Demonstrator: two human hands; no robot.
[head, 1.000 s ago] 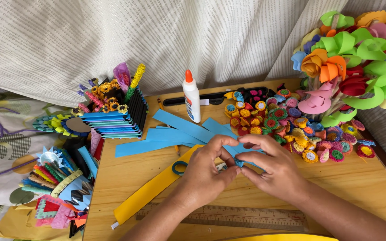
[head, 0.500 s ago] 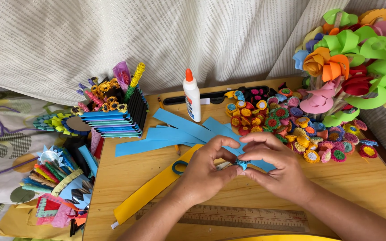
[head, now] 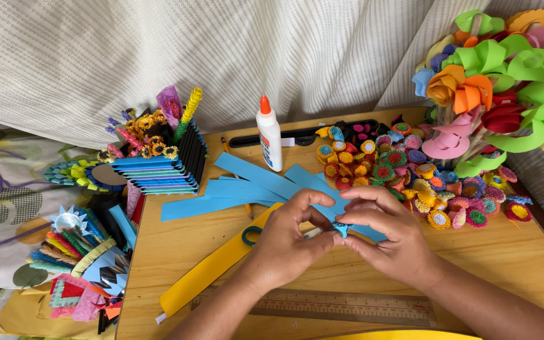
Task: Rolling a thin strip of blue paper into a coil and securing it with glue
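Small blue paper piece point(head: 340, 228) pinched between both hands at centre frame, just above the wooden board point(head: 511, 252).

The left hand point(head: 286, 242) and right hand point(head: 390, 238) met fingertip to fingertip, each closed down on the blue piece with thumb and forefinger (the remaining fingers curled loosely, holding nothing else). Directly behind the hands lay a fan of blue paper strips point(head: 247, 187), with a yellow paper strip point(head: 212, 272) running to the lower left beneath the left wrist; scissors point(head: 251, 235) were partly hidden under that hand. A wooden ruler point(head: 347, 307) lay along the bottom edge. A white glue bottle point(head: 270, 135) with an orange cap stood upright at upper centre. Small rolled paper flowers point(head: 410, 176) were heaped to the right, large paper blooms point(head: 492, 75) filled the upper right, and a blue striped holder point(head: 155, 173) stood at left.
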